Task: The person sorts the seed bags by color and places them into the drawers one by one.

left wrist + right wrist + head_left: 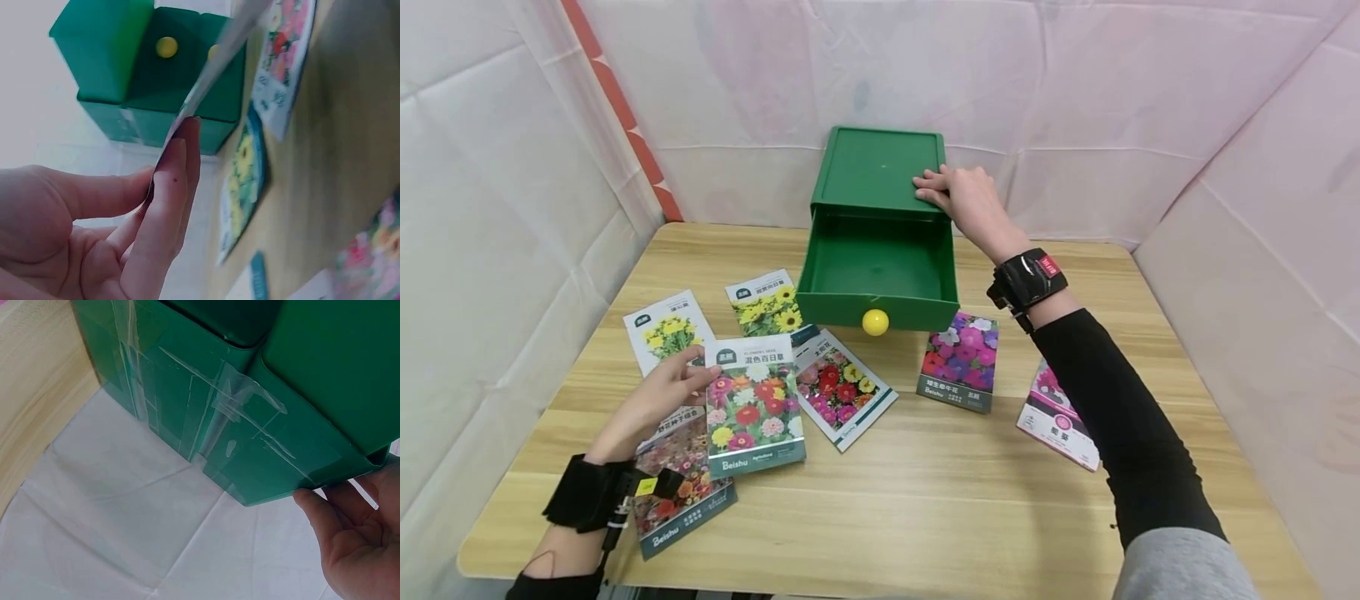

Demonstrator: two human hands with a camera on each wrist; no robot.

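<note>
Pinching mixed-zinnia seed packet [754, 406] in left hand [658, 396] — open drawer [880, 279] lying ahead-right; right hand [964, 196] resting flat, fingers straight, on green cabinet top [880, 167].

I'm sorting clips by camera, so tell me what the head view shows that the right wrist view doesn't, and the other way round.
Only the head view shows the left hand pinching a seed packet, other packets on the table, and the open drawer's yellow knob. Only the right wrist view shows clear tape on the box's side. Both show the green drawer box with the right hand on its top.
</note>
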